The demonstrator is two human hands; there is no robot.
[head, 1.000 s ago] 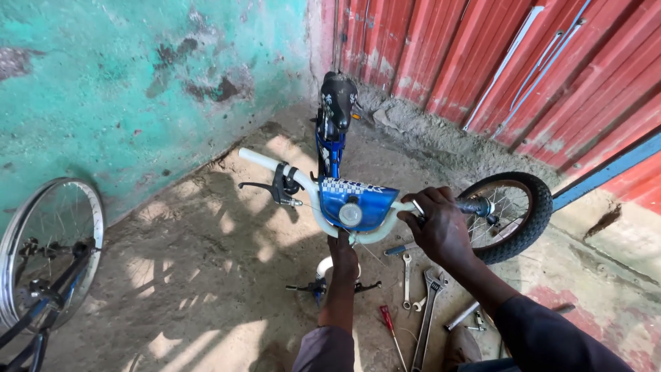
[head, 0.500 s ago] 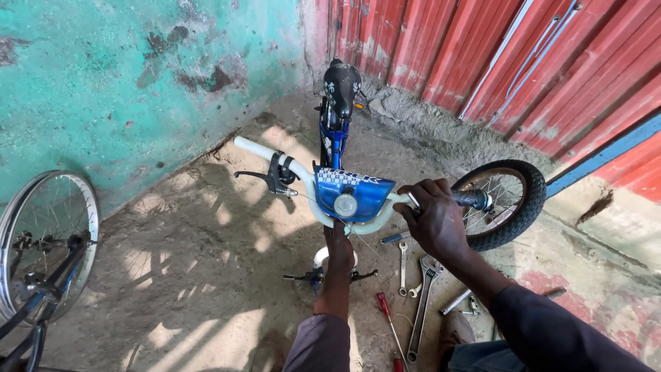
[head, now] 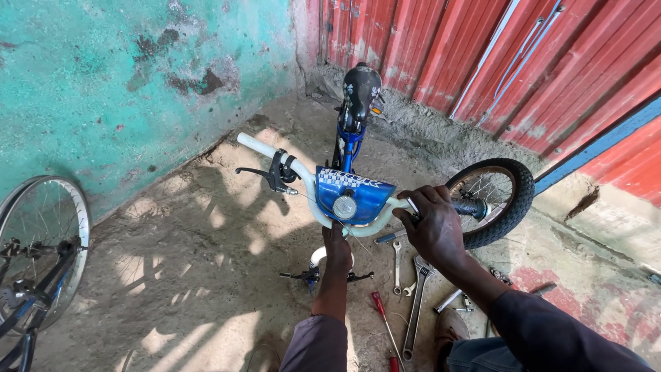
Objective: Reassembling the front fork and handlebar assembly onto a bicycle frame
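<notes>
Both hands bare: left hand [head: 337, 242], right hand [head: 432, 226]. Left sleeve [head: 315, 344] greyish-purple; right sleeve [head: 551, 334] dark navy. Blue jeans [head: 471, 353] beside right sleeve.

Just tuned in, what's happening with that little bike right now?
A person stands over a small blue bike with no front wheel fitted. The right hand grips the right end of the white handlebar; the left hand reaches down under it at the fork. A loose wheel lies behind, with wrenches and a red screwdriver on the ground.
</notes>
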